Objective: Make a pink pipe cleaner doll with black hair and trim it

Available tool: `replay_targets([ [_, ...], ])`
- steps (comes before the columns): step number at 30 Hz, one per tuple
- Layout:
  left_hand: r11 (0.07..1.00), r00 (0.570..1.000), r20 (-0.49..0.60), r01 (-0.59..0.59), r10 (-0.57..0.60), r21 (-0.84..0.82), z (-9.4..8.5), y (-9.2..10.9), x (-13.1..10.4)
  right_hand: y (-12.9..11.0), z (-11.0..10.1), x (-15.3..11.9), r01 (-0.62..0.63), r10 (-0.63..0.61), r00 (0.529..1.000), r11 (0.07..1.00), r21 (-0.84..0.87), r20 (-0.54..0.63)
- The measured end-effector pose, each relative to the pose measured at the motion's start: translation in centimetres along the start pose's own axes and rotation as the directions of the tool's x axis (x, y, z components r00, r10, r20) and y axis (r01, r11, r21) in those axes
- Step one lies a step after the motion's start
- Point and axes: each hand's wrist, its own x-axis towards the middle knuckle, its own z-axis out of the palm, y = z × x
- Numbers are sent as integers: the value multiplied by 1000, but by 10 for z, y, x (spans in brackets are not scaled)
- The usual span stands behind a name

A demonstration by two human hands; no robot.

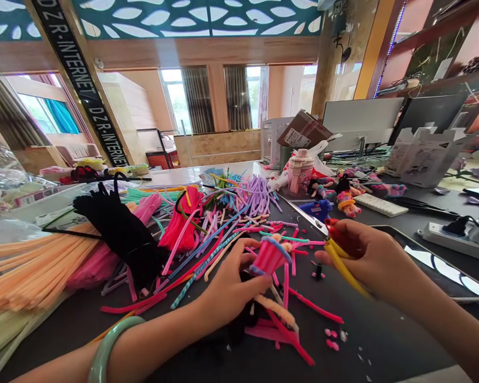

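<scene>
My left hand point(231, 290) is closed around a small pink pipe-cleaner figure point(268, 256) with a blue rim and peach bits at its top. A peach pipe-cleaner limb point(277, 309) sticks out below the fingers, and black fuzz shows partly hidden under the hand. To the right, my right hand point(363, 250) grips scissors point(337, 260) with red and yellow handles. Their long silver blades point up and left over the table. A pink pipe-cleaner strand point(313, 243) runs from near the figure toward the scissors.
Bundles of peach point(35, 266), black point(117, 234) and hot pink pipe cleaners point(183, 218) cover the left. Loose strands and clippings lie around my hands. A pink bottle point(300, 173), a blue tool point(317, 209), finished dolls point(345, 197) and a power strip point(455, 236) stand or lie rightward.
</scene>
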Motion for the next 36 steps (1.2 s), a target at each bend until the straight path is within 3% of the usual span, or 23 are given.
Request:
replay_targets([
  [6,919,980,-197,-41,-40,-391,-9,-2,6,4,3,-1,83,-93,993,987,-134,-67],
  [11,842,972,-233,-99,-32,-530,-11,-2,9,3,5,-5,120,-131,988,985,-124,-80],
  [17,803,984,-167,-47,-67,-594,-14,1,7,3,11,-9,144,-151,988,973,-183,-25],
  [23,776,998,-16,32,-54,-629,-18,1,5,13,17,-7,176,-165,984,942,-286,63],
  [29,765,990,-10,102,-140,-636,-19,1,6,17,16,-6,206,-190,979,925,-320,78],
  [36,755,964,-87,139,-251,-641,-17,3,7,18,17,-6,249,-236,968,919,-307,80],
])
